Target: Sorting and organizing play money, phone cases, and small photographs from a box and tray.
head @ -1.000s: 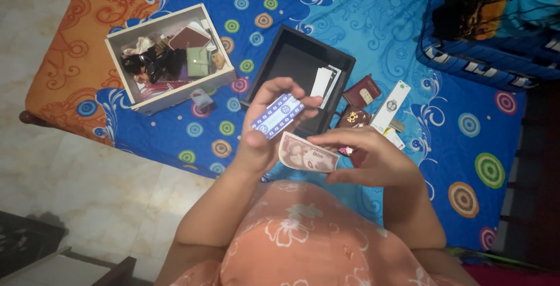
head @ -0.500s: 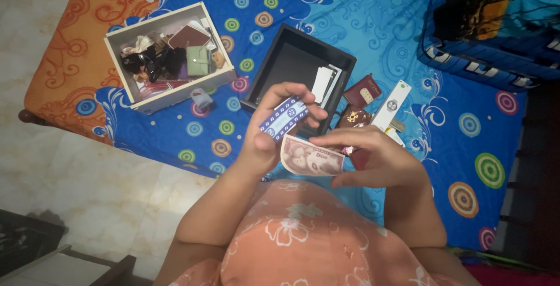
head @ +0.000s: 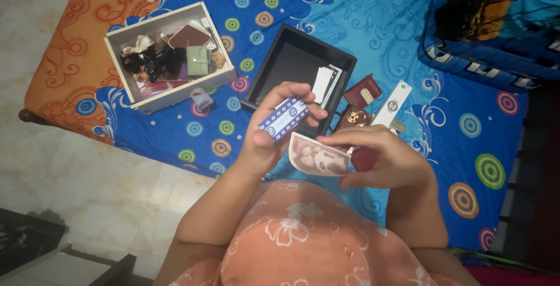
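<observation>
Shifting pink banknote (head: pixel 318 159), pinched in right hand (head: pixel 382 160), slightly toward 4 o'clock since a second ago, left hand (head: pixel 274 125) still gripping blue patterned card (head: pixel 283 118) above black box (head: pixel 279 64).

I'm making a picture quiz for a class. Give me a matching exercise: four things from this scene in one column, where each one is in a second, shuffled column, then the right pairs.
Things
1. blue and white patterned card
2. reddish banknote
3. black box
4. white box

Places
A. on the bedspread, full of small items
B. in the left hand
C. open on the bedspread, just beyond the hands
D. in the right hand

Pairs: 1-B, 2-D, 3-C, 4-A
</observation>
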